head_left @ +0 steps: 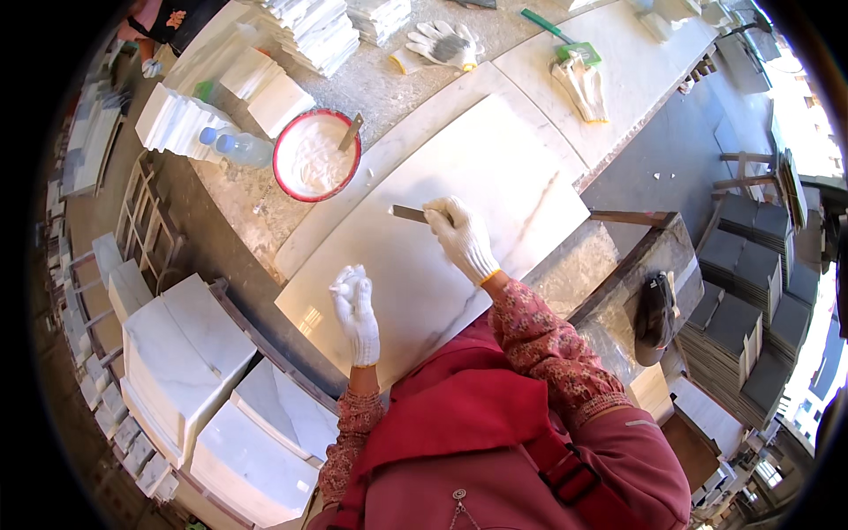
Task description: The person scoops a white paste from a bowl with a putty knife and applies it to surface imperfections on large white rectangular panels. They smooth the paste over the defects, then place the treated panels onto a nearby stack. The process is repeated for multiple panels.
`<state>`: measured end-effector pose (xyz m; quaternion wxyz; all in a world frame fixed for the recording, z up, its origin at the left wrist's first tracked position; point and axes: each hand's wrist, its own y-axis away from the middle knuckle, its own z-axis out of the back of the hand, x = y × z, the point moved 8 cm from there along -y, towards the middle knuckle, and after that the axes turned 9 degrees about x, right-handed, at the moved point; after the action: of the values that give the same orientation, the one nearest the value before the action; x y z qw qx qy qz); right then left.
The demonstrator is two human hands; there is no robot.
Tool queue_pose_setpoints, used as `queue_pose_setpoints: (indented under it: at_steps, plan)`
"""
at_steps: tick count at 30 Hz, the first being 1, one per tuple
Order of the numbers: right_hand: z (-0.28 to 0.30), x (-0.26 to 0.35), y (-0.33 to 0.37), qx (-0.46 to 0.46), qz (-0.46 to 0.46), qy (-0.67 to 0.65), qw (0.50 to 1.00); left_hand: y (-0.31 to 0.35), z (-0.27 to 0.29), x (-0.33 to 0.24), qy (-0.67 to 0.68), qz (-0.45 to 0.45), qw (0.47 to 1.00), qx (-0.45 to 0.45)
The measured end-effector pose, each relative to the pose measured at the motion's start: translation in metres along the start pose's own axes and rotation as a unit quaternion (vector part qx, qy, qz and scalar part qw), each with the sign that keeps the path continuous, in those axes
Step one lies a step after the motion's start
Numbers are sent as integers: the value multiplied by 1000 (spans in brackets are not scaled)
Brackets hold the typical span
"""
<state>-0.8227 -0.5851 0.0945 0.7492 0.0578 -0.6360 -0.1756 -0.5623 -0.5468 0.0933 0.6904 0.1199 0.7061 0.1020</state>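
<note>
A polished white marble slab (477,159) lies in front of me on the worktable. Over its middle, my right hand (459,237), in a white knit glove, grips a flat metal scraper (409,213); a dab of white paste sits on its tip. My left hand (355,311), gloved too, hovers at the slab's left part with its fingers curled together; what they hold, if anything, I cannot make out. Beyond the slab stands a red-rimmed bowl (309,168) of white paste. Another flat blade (352,131) leans in it.
Plastic bottles (243,148) and stacked white tiles (305,35) stand at the far left. Spare gloves (442,46) and a green-handled brush (579,55) lie farther back. Marble slabs (185,344) lean at left; grey tiles (738,256) are piled at right. A dark power tool (655,318) rests nearby.
</note>
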Motion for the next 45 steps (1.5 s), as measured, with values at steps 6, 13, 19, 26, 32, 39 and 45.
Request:
queue_pose_setpoints:
  at_steps: [6, 13, 19, 26, 32, 39, 45]
  plan:
    - [79, -37, 44, -58, -49, -46, 996, -39, -83, 10, -38, -52, 994, 92]
    - [129, -58, 48, -114, -75, -91, 986, -65, -146, 6, -151, -235, 947, 158]
    - [129, -54, 8, -109, -16, -89, 990, -64, -151, -4, -275, -341, 893, 102]
    - [126, -32, -39, -124, 66, 78, 987, -64, -151, -2, -268, -330, 900, 96]
    - [119, -20, -52, -110, 95, 159, 977, -64, -150, -8, -280, -336, 896, 79]
    - [116, -16, -55, -111, 118, 178, 971, -64, -148, -5, -282, -344, 893, 62]
    - [115, -21, -56, -111, 106, 165, 974, -65, -149, -1, -298, -340, 888, 80]
